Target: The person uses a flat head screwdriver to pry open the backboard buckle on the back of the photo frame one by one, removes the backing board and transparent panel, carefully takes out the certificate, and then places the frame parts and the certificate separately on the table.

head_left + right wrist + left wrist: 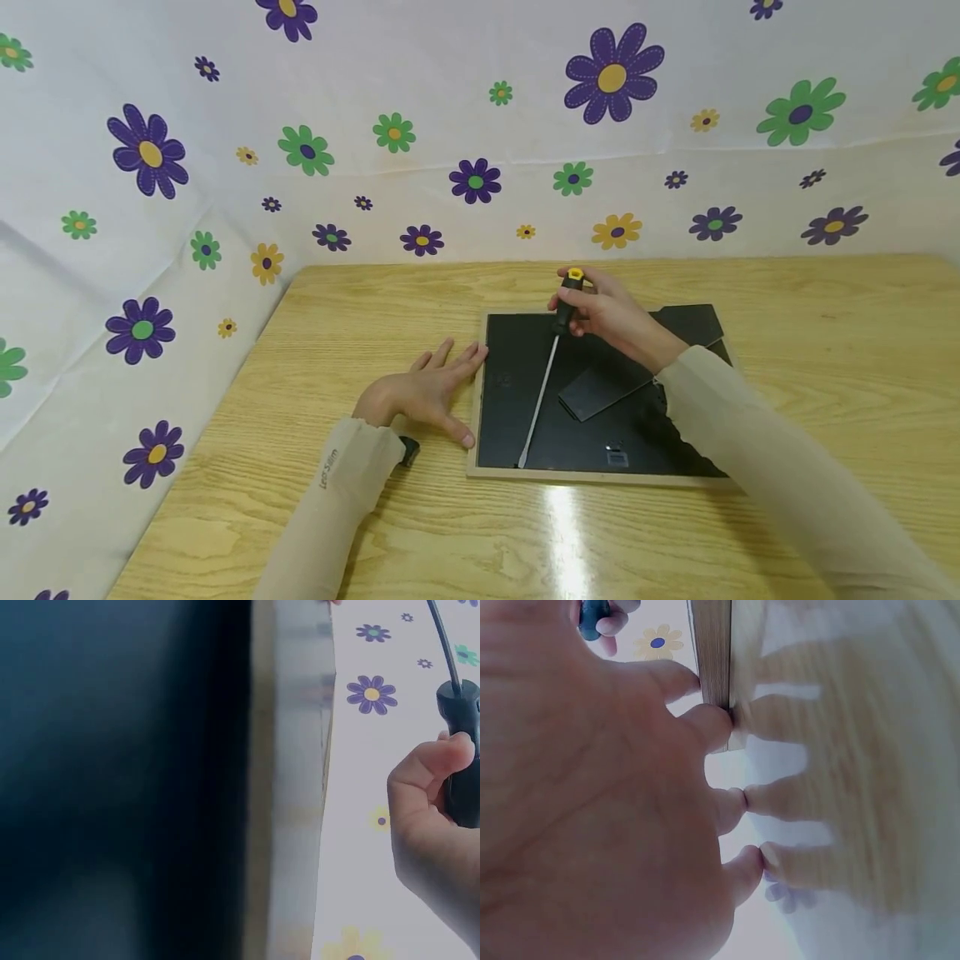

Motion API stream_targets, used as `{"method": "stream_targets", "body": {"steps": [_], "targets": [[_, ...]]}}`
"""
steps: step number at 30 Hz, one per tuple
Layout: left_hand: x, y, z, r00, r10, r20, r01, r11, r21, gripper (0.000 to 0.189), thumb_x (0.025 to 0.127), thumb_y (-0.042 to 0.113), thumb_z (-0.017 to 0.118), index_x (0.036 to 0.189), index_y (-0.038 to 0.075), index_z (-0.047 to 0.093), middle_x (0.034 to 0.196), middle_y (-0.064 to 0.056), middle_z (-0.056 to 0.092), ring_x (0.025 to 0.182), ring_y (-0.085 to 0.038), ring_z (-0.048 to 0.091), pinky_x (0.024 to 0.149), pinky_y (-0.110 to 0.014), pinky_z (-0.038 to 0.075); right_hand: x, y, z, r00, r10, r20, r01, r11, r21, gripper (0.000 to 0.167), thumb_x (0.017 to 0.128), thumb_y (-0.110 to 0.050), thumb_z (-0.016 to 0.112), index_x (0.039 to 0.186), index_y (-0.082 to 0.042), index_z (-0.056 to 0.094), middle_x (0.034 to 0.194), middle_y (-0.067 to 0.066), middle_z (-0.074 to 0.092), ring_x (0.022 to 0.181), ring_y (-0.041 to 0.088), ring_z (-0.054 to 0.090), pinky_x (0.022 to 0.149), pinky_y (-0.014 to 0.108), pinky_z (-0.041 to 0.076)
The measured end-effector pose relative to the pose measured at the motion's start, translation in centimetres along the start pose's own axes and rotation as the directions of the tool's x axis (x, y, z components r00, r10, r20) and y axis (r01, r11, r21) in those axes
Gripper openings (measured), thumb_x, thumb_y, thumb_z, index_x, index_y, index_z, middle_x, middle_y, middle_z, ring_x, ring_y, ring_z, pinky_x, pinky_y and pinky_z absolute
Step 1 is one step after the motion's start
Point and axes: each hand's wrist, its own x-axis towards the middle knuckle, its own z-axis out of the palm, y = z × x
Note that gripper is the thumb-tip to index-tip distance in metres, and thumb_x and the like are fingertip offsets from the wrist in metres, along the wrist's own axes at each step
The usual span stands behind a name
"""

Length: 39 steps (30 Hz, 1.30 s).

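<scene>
A picture frame point(525, 474) with a light wooden edge lies back side up, its black backing point(517, 358) and folded stand point(609, 392) showing. My right hand point(611, 312) grips a screwdriver point(569, 302) by its black handle with a yellow end. The long shaft slants down toward me, and its flat tip is at the backing's near left corner. In the right wrist view the right hand point(435, 802) curls round the handle point(461, 780). With fingers spread, my left hand point(423, 396) rests at the frame's left edge; its fingertips touch the table in the left wrist view.
The wooden table point(322, 333) extends on all sides of the frame. Behind and to the left hangs a white cloth point(435, 67) printed with flowers. A small black device point(408, 451) sits at the left wrist.
</scene>
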Motion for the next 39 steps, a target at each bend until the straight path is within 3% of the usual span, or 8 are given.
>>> {"method": "stream_targets", "body": {"steps": [6, 27, 33, 39], "targets": [[0.0, 0.1, 0.0, 1.0, -0.001, 0.01, 0.001, 1.0, 0.02, 0.126, 0.078, 0.047, 0.087, 0.165, 0.017, -0.001, 0.169, -0.008, -0.01, 0.15, -0.037, -0.022, 0.118, -0.06, -0.009, 0.7, 0.2, 0.3, 0.999, -0.029, -0.018, 0.029, 0.999, 0.019, 0.036, 0.109, -0.012, 0.044, 0.141, -0.002, 0.03, 0.103, 0.009, 0.059, 0.07, 0.016, 0.047, 0.063, 0.027, 0.043], [0.0, 0.8, 0.1, 1.0, -0.025, -0.003, 0.025, 0.998, 0.065, 0.127, 0.077, 0.049, 0.087, 0.165, 0.017, 0.001, 0.17, -0.009, -0.008, 0.151, -0.038, -0.019, 0.119, -0.059, -0.006, 2.1, 0.0, 1.4, 0.998, -0.018, 0.058, 0.021, 0.999, -0.039, 0.049, 0.11, -0.013, 0.042, 0.152, 0.003, 0.023, 0.111, 0.017, 0.055, 0.072, 0.017, 0.048, 0.063, 0.026, 0.041], [0.0, 1.3, 0.3, 0.998, -0.058, 0.001, 0.058, 0.994, 0.096, 0.128, 0.077, 0.053, 0.085, 0.164, 0.017, -0.002, 0.169, -0.009, -0.01, 0.151, -0.039, -0.019, 0.118, -0.06, -0.006, 2.3, -0.4, 1.7, 0.997, -0.015, 0.071, 0.019, 0.999, -0.045, 0.048, 0.11, -0.014, 0.043, 0.152, 0.002, 0.025, 0.115, 0.023, 0.054, 0.07, 0.018, 0.047, 0.062, 0.026, 0.04], [0.3, 2.0, 0.7, 0.996, -0.093, -0.016, 0.094, 0.983, 0.159, 0.128, 0.078, 0.06, 0.081, 0.164, 0.014, -0.003, 0.169, -0.011, -0.008, 0.151, -0.042, -0.016, 0.118, -0.062, -0.003, 2.5, -0.7, 2.0, 0.995, -0.022, 0.092, 0.029, 0.997, -0.066, 0.044, 0.11, -0.013, 0.044, 0.149, -0.002, 0.028, 0.107, 0.016, 0.056, 0.064, 0.017, 0.043, 0.058, 0.026, 0.038]]}}
